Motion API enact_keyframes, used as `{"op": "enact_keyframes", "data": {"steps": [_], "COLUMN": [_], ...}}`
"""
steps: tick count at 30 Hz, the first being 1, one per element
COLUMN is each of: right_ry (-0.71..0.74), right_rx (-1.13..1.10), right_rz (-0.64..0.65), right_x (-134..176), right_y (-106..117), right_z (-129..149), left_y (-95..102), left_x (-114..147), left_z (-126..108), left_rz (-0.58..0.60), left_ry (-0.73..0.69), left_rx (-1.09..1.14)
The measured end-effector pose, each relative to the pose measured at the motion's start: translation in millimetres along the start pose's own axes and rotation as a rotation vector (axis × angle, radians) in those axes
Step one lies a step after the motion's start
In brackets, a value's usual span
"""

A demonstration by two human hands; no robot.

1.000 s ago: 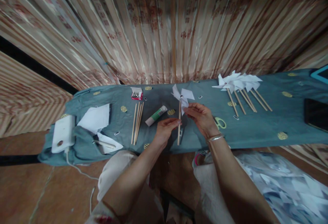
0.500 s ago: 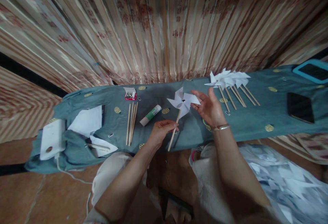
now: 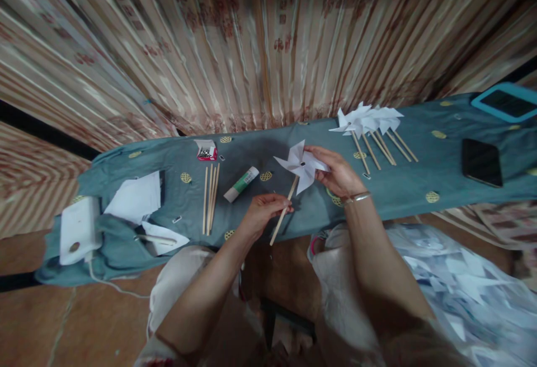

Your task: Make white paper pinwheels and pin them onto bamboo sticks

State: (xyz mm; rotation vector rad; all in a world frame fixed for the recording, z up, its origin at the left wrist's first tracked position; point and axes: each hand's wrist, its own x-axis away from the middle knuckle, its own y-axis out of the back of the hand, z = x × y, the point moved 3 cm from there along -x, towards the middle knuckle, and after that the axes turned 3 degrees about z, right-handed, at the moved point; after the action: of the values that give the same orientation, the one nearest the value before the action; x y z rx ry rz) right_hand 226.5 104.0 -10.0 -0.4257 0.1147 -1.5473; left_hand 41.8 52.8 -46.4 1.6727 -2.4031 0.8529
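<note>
A white paper pinwheel [image 3: 308, 172] with a shiny pin at its centre is held up over the near edge of the table. Its wooden stick [image 3: 277, 226] slants down to the left, pinched between the thumb and fingers of my left hand [image 3: 262, 215]. My right hand [image 3: 338, 172], with a bracelet at the wrist, curls around the pinwheel's right-hand blade; some of its fingers are hidden behind the paper. To the left of the pinwheel lie a glue stick [image 3: 241, 184], several loose wooden sticks [image 3: 208, 202] and a small open red box of metal pins [image 3: 206, 150].
Several finished pinwheels [image 3: 364, 120] lie together at the back right. Farther right are a black phone [image 3: 481, 163] and a blue-framed tablet [image 3: 505, 102]. White paper sheets [image 3: 136, 196] and a white power strip [image 3: 79, 230] with a cable sit left. A plastic bag of paper [image 3: 465, 283] stands below right.
My right hand has turned from an open palm to curling around the blade, and the pinwheel has rotated slightly. My left hand keeps its pinch on the stick. The view has shifted a little.
</note>
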Motion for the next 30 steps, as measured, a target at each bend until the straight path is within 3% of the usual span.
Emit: {"op": "enact_keyframes", "data": {"steps": [12,30], "right_ry": [0.012,0.006], "right_rx": [0.025,-0.053], "right_rz": [-0.043,0.043], "right_x": [1,6], "right_y": [3,-14], "right_z": [-6,-14], "left_y": [-1.3,1.8], "left_x": [-3,-4], "left_z": [4,5], "left_rz": [-0.014,-0.067], "left_ry": [0.015,-0.009], "left_rx": [0.020,0.083]}}
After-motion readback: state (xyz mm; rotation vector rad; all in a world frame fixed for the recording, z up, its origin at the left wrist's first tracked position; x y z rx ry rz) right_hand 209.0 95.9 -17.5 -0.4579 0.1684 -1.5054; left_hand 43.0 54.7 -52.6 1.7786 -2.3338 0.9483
